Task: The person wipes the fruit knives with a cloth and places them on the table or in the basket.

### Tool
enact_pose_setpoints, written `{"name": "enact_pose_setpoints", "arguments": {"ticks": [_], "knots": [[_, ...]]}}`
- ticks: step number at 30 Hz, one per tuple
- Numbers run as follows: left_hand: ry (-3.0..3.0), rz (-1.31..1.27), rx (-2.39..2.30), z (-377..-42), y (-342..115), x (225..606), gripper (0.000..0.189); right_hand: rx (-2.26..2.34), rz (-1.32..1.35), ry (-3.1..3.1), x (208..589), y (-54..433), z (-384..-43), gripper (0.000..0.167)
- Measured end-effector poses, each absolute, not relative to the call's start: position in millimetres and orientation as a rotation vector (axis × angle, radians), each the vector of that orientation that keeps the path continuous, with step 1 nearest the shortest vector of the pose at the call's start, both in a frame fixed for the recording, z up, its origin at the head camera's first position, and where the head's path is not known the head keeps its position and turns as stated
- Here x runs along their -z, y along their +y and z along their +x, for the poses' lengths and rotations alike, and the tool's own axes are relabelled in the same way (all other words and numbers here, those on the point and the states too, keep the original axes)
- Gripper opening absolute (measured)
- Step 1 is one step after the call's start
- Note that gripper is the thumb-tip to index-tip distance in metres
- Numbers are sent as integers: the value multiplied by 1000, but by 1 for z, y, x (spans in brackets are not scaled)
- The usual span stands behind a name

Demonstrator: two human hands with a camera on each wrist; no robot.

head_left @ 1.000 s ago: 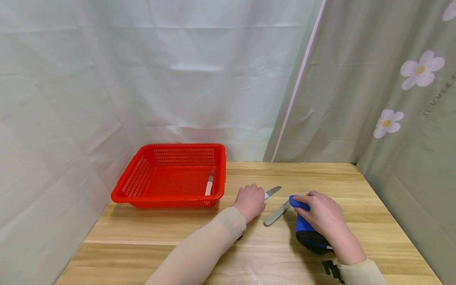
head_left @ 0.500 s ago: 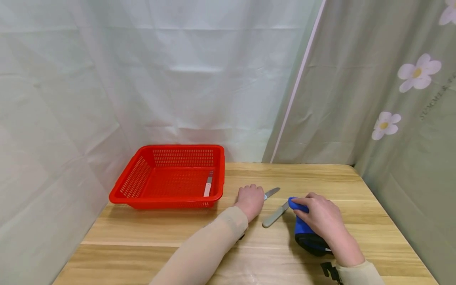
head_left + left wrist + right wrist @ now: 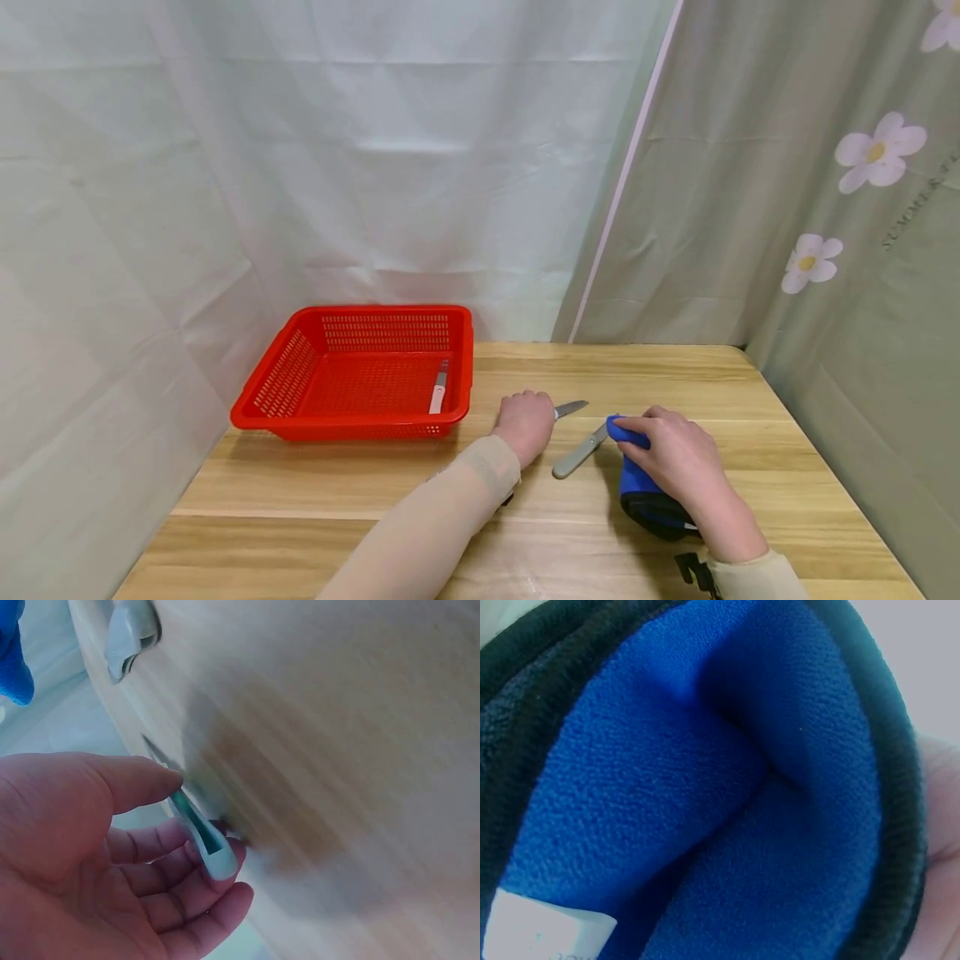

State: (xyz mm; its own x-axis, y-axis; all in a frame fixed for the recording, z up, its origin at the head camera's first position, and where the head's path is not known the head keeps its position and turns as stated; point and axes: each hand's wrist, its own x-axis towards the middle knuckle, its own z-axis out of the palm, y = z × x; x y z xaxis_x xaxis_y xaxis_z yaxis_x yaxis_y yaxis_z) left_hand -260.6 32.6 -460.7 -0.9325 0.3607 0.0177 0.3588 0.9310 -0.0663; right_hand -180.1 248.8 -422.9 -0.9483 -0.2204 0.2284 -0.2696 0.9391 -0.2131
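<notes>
Thumb and fingers of the left hand (image 3: 526,425) pinch a pale-handled knife (image 3: 573,407); the right hand (image 3: 681,454) grips black-edged blue cloth (image 3: 637,478), a grey-handled knife (image 3: 579,457) lying between! Farther left, the red basket (image 3: 345,420) holds a white-handled utensil (image 3: 437,398).

The head view is bright and clear, the wrist views hazier

blue cloth (image 3: 660,772) with black edging (image 3: 900,787) and a white tag (image 3: 544,930) partly hides the right hand (image 3: 943,817).
</notes>
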Motion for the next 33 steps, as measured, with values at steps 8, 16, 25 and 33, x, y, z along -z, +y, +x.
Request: {"name": "enact_pose_setpoints", "arguments": {"ticks": [8, 16, 25, 33], "knots": [[-3076, -570, -11, -259, 27, 455, 12, -370, 373, -2884, 421, 246, -180, 35], [-3008, -600, 142, -247, 18, 449, 13, -373, 383, -2862, 418, 241, -176, 37], [-2980, -654, 271, -224, -5, 452, 21, -363, 423, -2805, 412, 233, -171, 38], [-2927, -616, 362, -204, -27, 450, 21, -346, 454, -2780, 402, 222, -166, 38]]}}
